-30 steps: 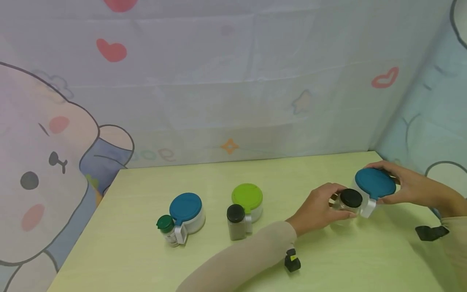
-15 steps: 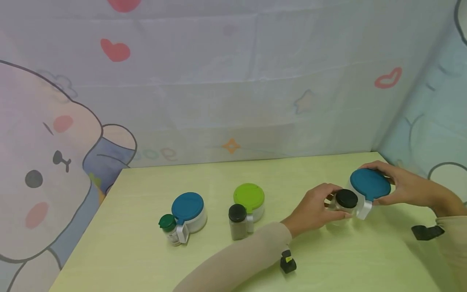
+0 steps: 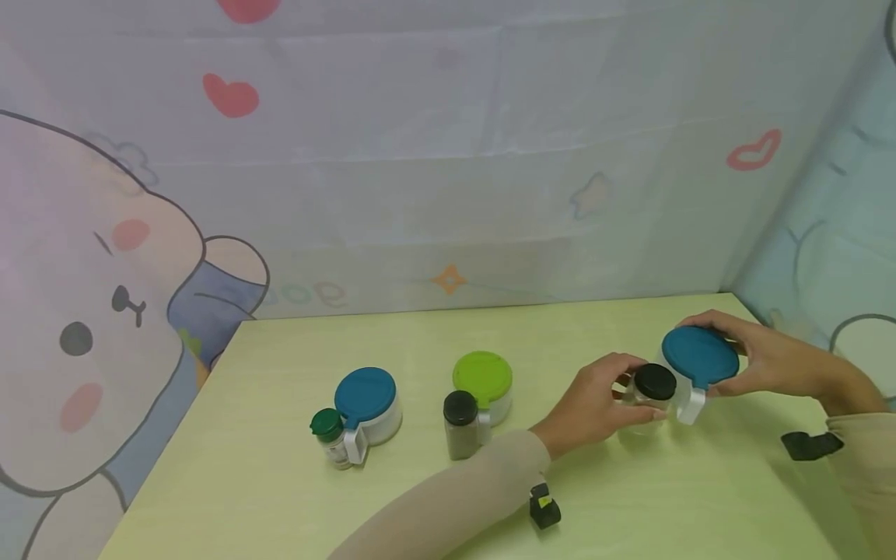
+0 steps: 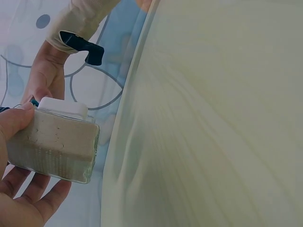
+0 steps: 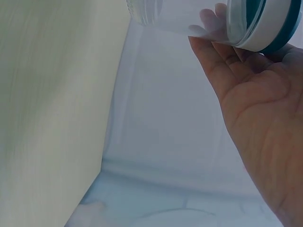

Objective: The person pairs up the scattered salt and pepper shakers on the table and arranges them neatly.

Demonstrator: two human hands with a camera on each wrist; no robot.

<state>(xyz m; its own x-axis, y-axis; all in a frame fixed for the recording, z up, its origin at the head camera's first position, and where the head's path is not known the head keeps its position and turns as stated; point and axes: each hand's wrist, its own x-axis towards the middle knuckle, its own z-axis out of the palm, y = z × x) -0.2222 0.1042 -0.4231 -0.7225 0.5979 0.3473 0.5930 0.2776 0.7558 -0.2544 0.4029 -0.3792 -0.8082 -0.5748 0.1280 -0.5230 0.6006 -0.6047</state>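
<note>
On the right side of the head view, my left hand (image 3: 584, 400) grips a small square glass spice jar (image 3: 654, 381) with a black lid. The left wrist view shows greyish-brown powder in this jar (image 4: 54, 144), thumb on one side and fingers on the other. Right beside it, my right hand (image 3: 773, 358) holds a round, clear glass jar with a blue lid (image 3: 700, 356), a white collar and a white handle. Its handle (image 3: 691, 406) points toward the spice jar. In the right wrist view, the fingers wrap the jar's white collar (image 5: 267, 23) and glass.
At the left of the pale table (image 3: 280, 498) stands another blue-lidded jar (image 3: 365, 394), a green-capped shaker (image 3: 334, 443) against its handle. Toward the middle, a green-lidded jar (image 3: 483, 376) stands with a black-capped jar (image 3: 461, 426). A printed cloth (image 3: 392, 194) hangs behind.
Both hands have moved slightly left together, carrying the spice jar and the blue-lidded jar with them. The grips look the same. The view has turned a little left.
</note>
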